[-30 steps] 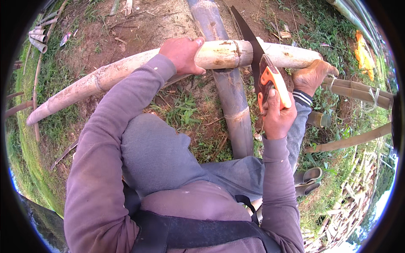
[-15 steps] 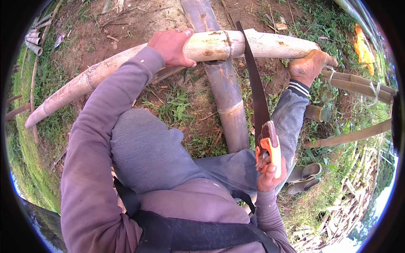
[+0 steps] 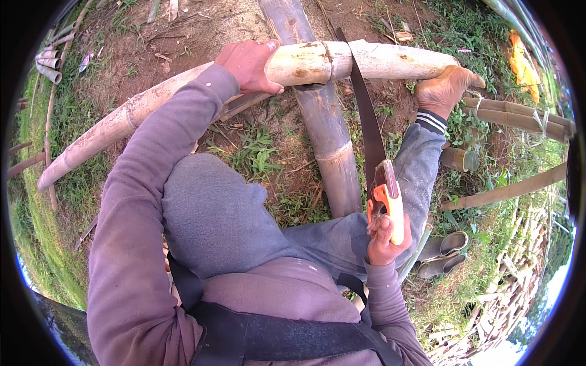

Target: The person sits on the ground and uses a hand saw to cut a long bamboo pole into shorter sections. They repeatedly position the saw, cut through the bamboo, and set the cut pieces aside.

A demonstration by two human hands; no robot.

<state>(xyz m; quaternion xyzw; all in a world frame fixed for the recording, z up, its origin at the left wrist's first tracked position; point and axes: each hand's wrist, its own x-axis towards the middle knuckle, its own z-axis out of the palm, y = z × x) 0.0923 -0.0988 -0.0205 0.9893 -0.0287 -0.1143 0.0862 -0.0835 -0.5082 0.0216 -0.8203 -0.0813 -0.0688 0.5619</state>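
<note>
A pale bamboo pole lies across a darker bamboo log on the ground. My left hand is wrapped over the pale pole, left of where the two cross. In my right hand is the orange and white handle of a handsaw, its long dark blade pointing away from me. The blade's far part lies against the pole, just right of a node ring; how deep it sits in the pole I cannot tell. My bare right foot presses against the pole's right end.
Bound bamboo poles and a short bamboo stub stand beyond my right leg. A pair of boots lies at the right, near a heap of split bamboo. A yellow-orange cloth or bag is at the far right.
My right hand and the saw have moved slightly away from me, the blade sliding a little along its length. My left hand stays on the pole.
</note>
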